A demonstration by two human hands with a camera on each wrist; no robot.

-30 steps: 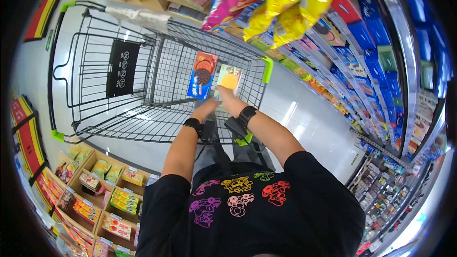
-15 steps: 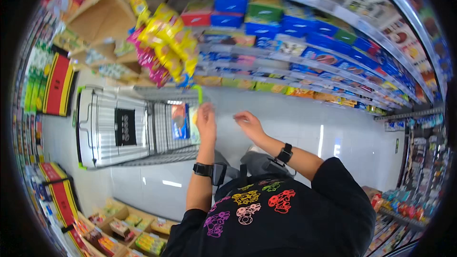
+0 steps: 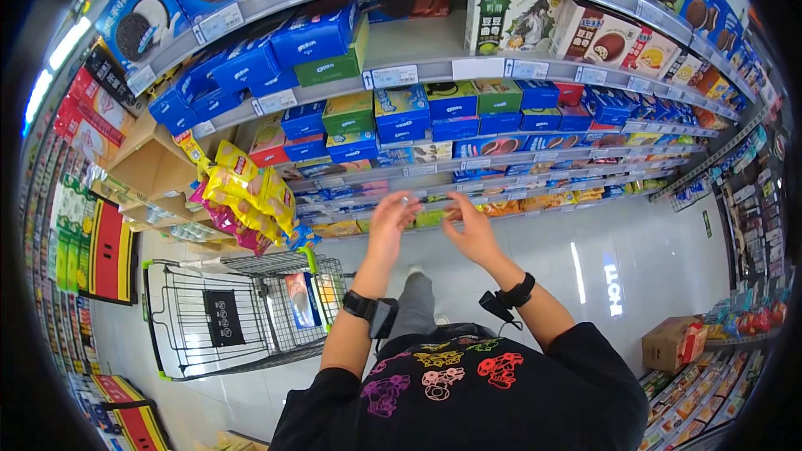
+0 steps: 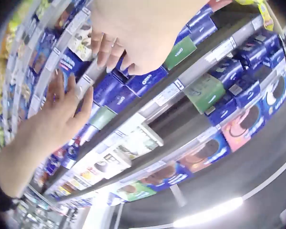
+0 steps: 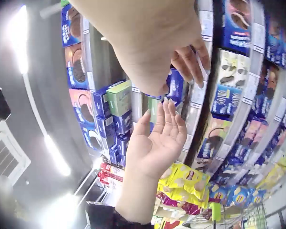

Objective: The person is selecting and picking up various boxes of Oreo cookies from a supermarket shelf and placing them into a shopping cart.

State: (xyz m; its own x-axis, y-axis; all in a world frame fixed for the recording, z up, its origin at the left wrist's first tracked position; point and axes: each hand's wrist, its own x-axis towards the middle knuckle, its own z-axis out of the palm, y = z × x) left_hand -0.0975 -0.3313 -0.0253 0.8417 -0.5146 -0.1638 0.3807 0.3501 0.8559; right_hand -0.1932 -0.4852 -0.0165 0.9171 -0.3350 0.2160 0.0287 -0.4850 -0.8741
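Observation:
My left hand point(image 3: 391, 224) is raised before the shelf of cookie boxes, its fingers loose and nothing in them. Close by on the right, my right hand point(image 3: 471, 232) is also bare, fingers relaxed and pointing toward the left one. In the right wrist view the palm of the left hand point(image 5: 157, 145) shows below the right hand point(image 5: 152, 47). Behind the hands stand blue Oreo boxes point(image 3: 401, 113) and a green Oreo box point(image 3: 347, 114) in rows. A shopping cart point(image 3: 180, 351) at the lower left carries a blue-and-red cookie box point(image 3: 302, 301) and a pale box point(image 3: 327, 291).
Yellow chip bags point(image 3: 251, 192) hang at the shelf's left end, above the cart. White cookie boxes point(image 3: 515, 23) stand on an upper shelf. A cardboard carton point(image 3: 671, 342) sits at the right, and glossy floor point(image 3: 568, 276) runs along the shelf foot.
Both hands have left the cart and come up, now in front of the shelf. The view has turned right toward the cookie rows, and the cart has shifted to the lower left.

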